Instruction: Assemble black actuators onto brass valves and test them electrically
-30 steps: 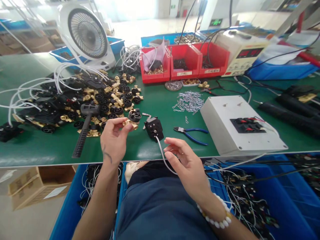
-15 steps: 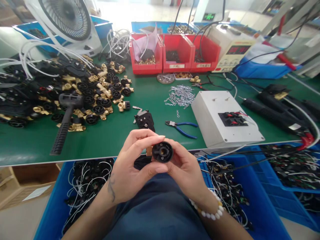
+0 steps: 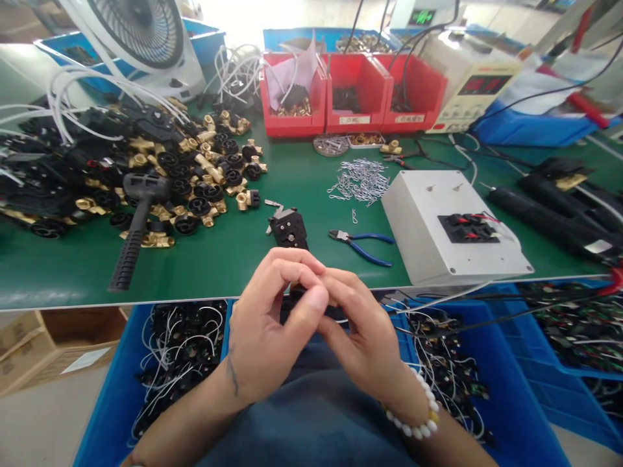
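My left hand point(image 3: 272, 331) and my right hand point(image 3: 363, 327) meet just in front of the bench edge. Between their fingertips they hold a brass valve fitting with a black round cap point(image 3: 296, 293), now mostly covered by the fingers. Just beyond them on the bench lies a black boxy module point(image 3: 291, 228) with a small metal lever at its far corner. To the right of it are blue-handled cutting pliers point(image 3: 367, 245), jaws pointing left. A single spring clip point(image 3: 354, 216) lies behind the pliers, near a heap of similar clips point(image 3: 363, 180).
A pile of brass fittings with black caps point(image 3: 204, 165) and a black mallet-shaped tool point(image 3: 139, 224) lie left. At right stands a grey switch box point(image 3: 452, 253). Red bins point(image 3: 296, 123) and a power supply point(image 3: 479, 84) line the back. Blue crates point(image 3: 111, 389) flank my lap.
My left hand has brought the brass fitting from above the bench down to my lap, where my right hand joined it. The fitting's cap, facing up half a second ago, is now largely hidden.
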### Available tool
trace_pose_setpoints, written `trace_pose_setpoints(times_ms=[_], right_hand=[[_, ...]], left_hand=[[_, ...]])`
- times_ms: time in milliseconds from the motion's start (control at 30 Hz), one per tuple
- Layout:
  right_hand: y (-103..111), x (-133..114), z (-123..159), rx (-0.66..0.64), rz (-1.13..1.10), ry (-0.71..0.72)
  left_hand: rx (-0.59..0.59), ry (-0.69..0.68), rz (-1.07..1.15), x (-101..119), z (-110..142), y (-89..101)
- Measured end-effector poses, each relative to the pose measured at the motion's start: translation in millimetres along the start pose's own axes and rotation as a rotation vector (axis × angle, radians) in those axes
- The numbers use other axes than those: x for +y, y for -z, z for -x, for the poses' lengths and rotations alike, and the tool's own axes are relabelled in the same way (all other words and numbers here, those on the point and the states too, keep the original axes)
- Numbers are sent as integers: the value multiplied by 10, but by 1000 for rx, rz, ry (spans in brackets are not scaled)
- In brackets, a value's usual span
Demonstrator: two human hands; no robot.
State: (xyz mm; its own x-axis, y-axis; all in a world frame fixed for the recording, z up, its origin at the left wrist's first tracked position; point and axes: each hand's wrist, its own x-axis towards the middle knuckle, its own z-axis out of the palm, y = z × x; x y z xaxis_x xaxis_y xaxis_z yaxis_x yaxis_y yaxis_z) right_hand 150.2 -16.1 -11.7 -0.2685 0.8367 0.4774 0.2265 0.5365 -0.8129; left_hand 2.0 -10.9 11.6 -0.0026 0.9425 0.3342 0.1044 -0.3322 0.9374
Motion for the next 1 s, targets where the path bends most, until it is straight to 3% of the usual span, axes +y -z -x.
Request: trace_pose_setpoints(times_ms=[67,167,233,333,433,533,633,700,767,833,900,1000], right_hand=[[-27,8,5,31,-33,-40],[-41,9,16,116,-130,-153],[-23,-15,22,89,-120,-164],[36,-47,21,31,-46,-113],[137,65,-14,224,126,-123],[286,402,-88,353,515,-195],[433,786,-165,184,796,-290],[501,922,-203,70,817,-323],[536,912,-229,42,700,-362],[543,778,-242,95,449,-450],[528,575,-245,135,49,-552],[475,277,-236,63,-569,-626]], left_hand=[[13,50,58,-5,-10,1],[-109,139,204,-72,-7,6],[-156,224,292,-136,7,-4],[-74,313,456,-212,23,-22],[-62,427,688,-214,14,-10],[-145,538,891,-160,-5,24],[-230,577,996,-113,-8,41],[-251,570,1000,-106,-3,42],[-228,538,940,-118,2,46],[-184,487,826,-148,3,56],[-143,419,686,-189,-3,68],[-162,351,535,-245,-17,68]])
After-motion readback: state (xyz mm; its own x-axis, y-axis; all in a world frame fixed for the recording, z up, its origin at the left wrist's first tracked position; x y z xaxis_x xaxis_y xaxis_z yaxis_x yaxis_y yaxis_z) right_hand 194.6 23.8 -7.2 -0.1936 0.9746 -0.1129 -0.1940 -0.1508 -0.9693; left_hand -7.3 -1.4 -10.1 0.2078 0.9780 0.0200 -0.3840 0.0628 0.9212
